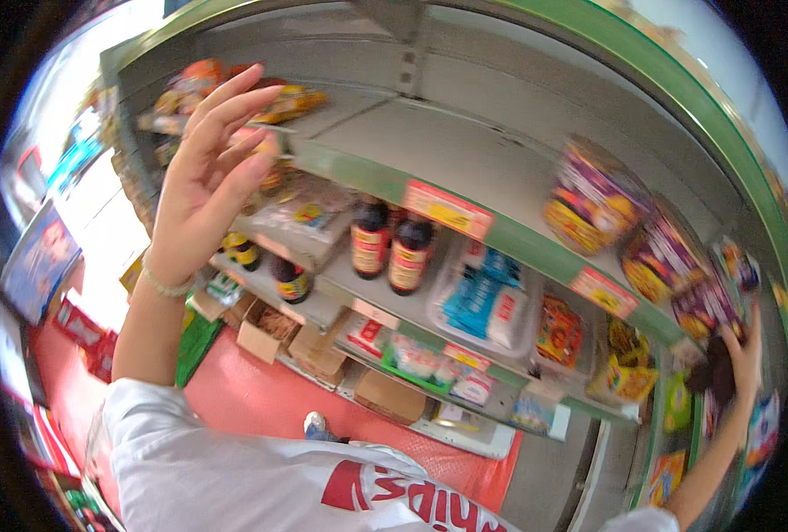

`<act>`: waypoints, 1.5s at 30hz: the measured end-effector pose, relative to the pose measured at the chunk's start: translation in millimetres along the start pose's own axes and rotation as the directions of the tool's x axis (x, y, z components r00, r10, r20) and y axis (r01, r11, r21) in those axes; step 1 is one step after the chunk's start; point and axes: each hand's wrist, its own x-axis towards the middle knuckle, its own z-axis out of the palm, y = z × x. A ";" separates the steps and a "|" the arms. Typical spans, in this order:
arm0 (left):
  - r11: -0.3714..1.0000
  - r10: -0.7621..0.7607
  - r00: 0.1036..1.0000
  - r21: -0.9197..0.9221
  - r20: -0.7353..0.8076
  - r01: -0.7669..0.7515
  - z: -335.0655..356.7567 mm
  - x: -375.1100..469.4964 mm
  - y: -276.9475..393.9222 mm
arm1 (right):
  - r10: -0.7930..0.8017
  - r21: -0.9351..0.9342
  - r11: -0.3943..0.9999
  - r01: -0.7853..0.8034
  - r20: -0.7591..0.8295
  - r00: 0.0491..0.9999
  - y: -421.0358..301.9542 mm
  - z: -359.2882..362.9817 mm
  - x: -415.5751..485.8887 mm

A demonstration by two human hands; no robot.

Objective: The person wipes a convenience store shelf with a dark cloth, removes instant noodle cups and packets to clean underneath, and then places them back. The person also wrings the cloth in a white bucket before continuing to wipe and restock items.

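Observation:
My left hand (211,169) is raised in front of the shelves at the left, fingers apart and holding nothing, with a pale beaded bracelet at its wrist. Behind its fingertips lie orange and yellow snack bags (291,103) on the upper shelf. At the far right, my right hand (745,359) grips a dark cloth (714,372), which is blurred. Its fingers are close to a purple noodle pack (703,309) at the right end of the upper shelf; whether they touch it is unclear. Two more purple packs (593,199) stand farther left in that row.
The upper shelf (394,130) has a green front edge with price tags (448,207). Below stand dark sauce bottles (410,256) and a clear plastic tub (487,299) of blue packets. Cardboard boxes (390,396) sit at the bottom, above a red floor (254,399).

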 end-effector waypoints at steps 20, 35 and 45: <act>0.904 0.209 0.916 0.290 0.343 -0.315 -160.1 84.9 -227.5 | -0.331 0.272 0.927 0.257 0.274 0.903 -507.9 146.4 61.0; 0.898 0.191 0.818 0.239 0.543 -0.368 -127.4 97.9 -264.5 | -0.148 0.286 0.949 0.135 0.024 0.989 -570.1 341.5 200.4; 0.888 0.157 0.809 0.277 0.567 -0.366 -127.0 99.2 -260.1 | -0.376 0.088 0.927 0.366 0.229 0.898 -585.9 427.9 243.7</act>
